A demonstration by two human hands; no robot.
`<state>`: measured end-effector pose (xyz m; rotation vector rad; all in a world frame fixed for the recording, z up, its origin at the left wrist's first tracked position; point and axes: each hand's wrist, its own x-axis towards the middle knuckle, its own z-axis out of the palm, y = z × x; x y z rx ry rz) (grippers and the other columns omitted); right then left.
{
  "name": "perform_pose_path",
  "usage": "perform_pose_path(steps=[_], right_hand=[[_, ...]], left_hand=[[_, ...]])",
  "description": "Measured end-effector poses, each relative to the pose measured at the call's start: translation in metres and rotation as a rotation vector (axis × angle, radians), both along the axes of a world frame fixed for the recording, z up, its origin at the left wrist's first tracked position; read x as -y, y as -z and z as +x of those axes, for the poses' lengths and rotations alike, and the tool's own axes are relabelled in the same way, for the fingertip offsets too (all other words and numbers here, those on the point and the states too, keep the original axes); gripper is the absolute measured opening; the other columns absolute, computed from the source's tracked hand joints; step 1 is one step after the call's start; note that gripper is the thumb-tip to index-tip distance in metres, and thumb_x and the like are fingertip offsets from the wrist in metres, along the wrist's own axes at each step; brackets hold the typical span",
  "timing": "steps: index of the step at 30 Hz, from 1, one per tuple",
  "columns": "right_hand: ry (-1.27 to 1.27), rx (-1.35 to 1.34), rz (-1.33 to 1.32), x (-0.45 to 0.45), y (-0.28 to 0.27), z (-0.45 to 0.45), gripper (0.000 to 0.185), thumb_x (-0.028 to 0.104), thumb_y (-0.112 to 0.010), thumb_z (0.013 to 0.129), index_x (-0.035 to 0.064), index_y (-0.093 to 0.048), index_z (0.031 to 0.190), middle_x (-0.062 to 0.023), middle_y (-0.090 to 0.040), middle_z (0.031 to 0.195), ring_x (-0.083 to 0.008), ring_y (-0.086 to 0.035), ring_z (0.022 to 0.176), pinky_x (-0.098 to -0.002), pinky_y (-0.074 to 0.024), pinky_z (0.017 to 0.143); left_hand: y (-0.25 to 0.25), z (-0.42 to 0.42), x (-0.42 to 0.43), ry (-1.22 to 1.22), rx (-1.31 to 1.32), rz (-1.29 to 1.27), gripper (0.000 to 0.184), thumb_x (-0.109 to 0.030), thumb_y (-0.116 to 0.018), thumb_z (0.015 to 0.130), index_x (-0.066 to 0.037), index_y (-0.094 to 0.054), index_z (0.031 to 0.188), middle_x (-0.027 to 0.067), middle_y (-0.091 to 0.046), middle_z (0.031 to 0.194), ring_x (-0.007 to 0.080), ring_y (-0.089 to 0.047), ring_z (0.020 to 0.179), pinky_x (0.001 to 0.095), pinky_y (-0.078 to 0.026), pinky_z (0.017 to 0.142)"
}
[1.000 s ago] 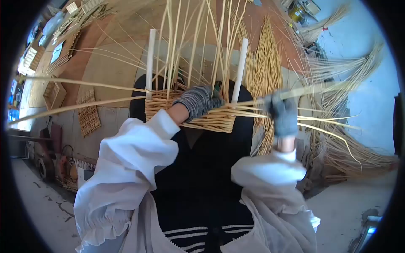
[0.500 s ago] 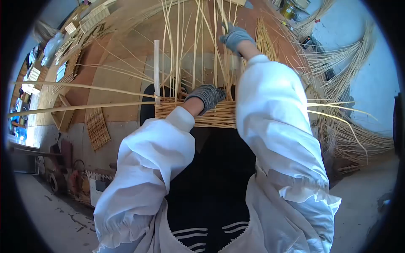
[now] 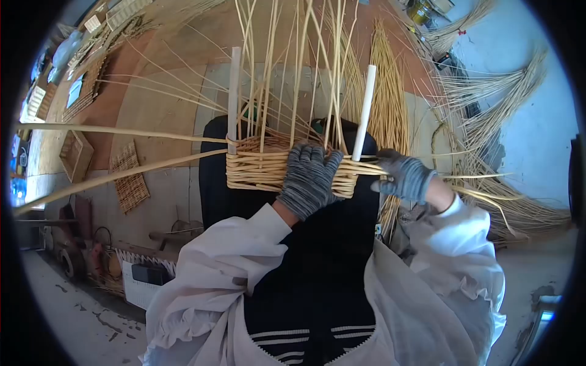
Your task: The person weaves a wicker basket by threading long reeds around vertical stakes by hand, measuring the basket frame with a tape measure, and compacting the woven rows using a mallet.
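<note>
A partly woven wicker basket (image 3: 256, 171) rests across my lap, with tall upright rods (image 3: 296, 79) rising from it. Pale wooden corner posts stand at its left (image 3: 234, 100) and right (image 3: 364, 113) ends. My left hand (image 3: 308, 177), in a grey striped knit glove, is closed over the basket's near wall, fingers over the top edge. Just past the right post, my gloved right hand (image 3: 406, 175) is closed around willow strands (image 3: 366, 168) coming off the wall; its fingertips are partly hidden. Two long rods (image 3: 122, 129) stick out leftward.
A bundle of willow rods (image 3: 387, 91) lies beyond the right post. More loose bundles (image 3: 506, 122) line the right side. On the left are a woven panel (image 3: 129, 178), a shallow wooden tray (image 3: 74, 155) and a dark box (image 3: 149, 273).
My right hand has come down from the upright rods to strands at the basket's right corner. My left hand has shifted onto the near wall. The right post now shows.
</note>
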<state>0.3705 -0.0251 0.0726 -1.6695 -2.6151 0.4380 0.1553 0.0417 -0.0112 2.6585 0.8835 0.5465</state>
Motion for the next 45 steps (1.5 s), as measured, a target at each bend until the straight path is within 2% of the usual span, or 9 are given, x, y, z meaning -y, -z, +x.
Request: perform_pose_path(steps=[5,7,10,19,24,27,41,43,45], right_hand=[[0.363,0.118,0.022,0.000,-0.016,-0.064,0.092,0.043,-0.076,0.057,0.0059,-0.035,0.131,-0.0244,-0.047,0.115,-0.0371,-0.045,0.109,-0.0433,-0.0356,0.093],[0.375,0.479,0.051,0.005,0.010,-0.086,0.098,0.047,-0.077,0.050,0.0086,-0.036,0.130,-0.0213,-0.048,0.110,-0.0331,-0.048,0.103,-0.0419,-0.0368,0.089],[0.494,0.422,-0.107,0.005,0.007,-0.088,0.091,0.046,-0.077,0.050,0.0092,-0.041,0.125,-0.0171,-0.052,0.101,-0.0307,-0.050,0.098,-0.0405,-0.0385,0.083],[0.359,0.521,0.074,-0.025,-0.055,-0.064,0.087,0.042,-0.078,0.044,0.0100,-0.049,0.119,-0.0144,-0.056,0.095,-0.0296,-0.053,0.091,-0.0403,-0.0378,0.080],[0.201,0.474,0.211,-0.045,-0.099,0.017,0.086,0.038,-0.080,0.041,0.0124,-0.051,0.117,-0.0110,-0.058,0.094,-0.0306,-0.056,0.091,-0.0387,-0.0425,0.077],[0.423,0.511,0.326,-0.001,-0.068,-0.001,0.083,0.035,-0.079,0.045,0.0142,-0.049,0.120,-0.0113,-0.058,0.097,-0.0278,-0.056,0.090,-0.0375,-0.0435,0.078],[0.558,0.430,0.110,0.010,-0.040,-0.074,0.081,0.044,-0.077,0.047,0.0138,-0.049,0.118,-0.0115,-0.054,0.100,-0.0281,-0.052,0.097,-0.0408,-0.0390,0.081],[0.656,0.462,-0.202,0.008,-0.021,-0.082,0.084,0.042,-0.076,0.053,0.0132,-0.044,0.125,-0.0133,-0.053,0.110,-0.0271,-0.048,0.108,-0.0379,-0.0340,0.091],[0.594,0.479,0.477,0.033,0.015,-0.078,0.082,0.042,-0.076,0.053,0.0126,-0.045,0.123,-0.0138,-0.054,0.106,-0.0281,-0.049,0.107,-0.0379,-0.0323,0.093]], left_hand=[[-0.006,-0.057,0.011,0.007,0.634,0.196,0.055,-0.042,-0.061,0.078,-0.004,-0.049,0.115,0.0186,-0.049,0.110,0.0354,-0.043,0.111,0.0523,-0.030,0.097],[0.020,-0.109,-0.008,-0.094,1.384,-0.586,0.039,-0.031,-0.050,0.089,0.000,-0.049,0.112,0.0176,-0.053,0.109,0.0319,-0.050,0.107,0.0465,-0.040,0.091],[0.027,-0.142,-0.071,-0.484,1.458,-0.820,0.029,-0.029,-0.048,0.089,-0.001,-0.053,0.095,0.0168,-0.052,0.110,0.0219,-0.055,0.095,0.0304,-0.046,0.082],[0.004,-0.096,-0.133,0.506,1.328,-1.591,0.031,-0.035,-0.051,0.088,-0.005,-0.055,0.079,0.0027,-0.050,0.055,0.0160,-0.048,0.045,0.0270,-0.045,0.048],[-0.075,-0.014,-0.109,0.007,1.641,-1.514,0.023,-0.022,-0.050,0.090,-0.007,-0.051,0.072,0.0000,-0.041,0.049,0.0100,-0.034,0.036,0.0227,-0.032,0.033],[-0.026,-0.021,-0.118,0.442,1.803,-1.651,0.023,-0.021,-0.048,0.091,-0.006,-0.052,0.074,0.0012,-0.047,0.055,0.0090,-0.037,0.039,0.0224,-0.032,0.032],[-0.022,-0.089,-0.131,0.171,1.468,-1.489,0.029,-0.031,-0.051,0.089,-0.005,-0.052,0.077,0.0026,-0.049,0.059,0.0104,-0.046,0.046,0.0189,-0.036,0.036],[0.017,-0.103,-0.111,-0.119,1.125,-1.216,0.025,-0.027,-0.054,0.087,-0.003,-0.052,0.085,0.0088,-0.055,0.074,0.0152,-0.055,0.065,0.0232,-0.046,0.052],[-0.015,-0.120,-0.033,-0.517,0.981,-0.185,0.027,-0.024,-0.052,0.088,0.000,-0.051,0.100,0.0136,-0.056,0.094,0.0221,-0.057,0.086,0.0309,-0.048,0.075]])
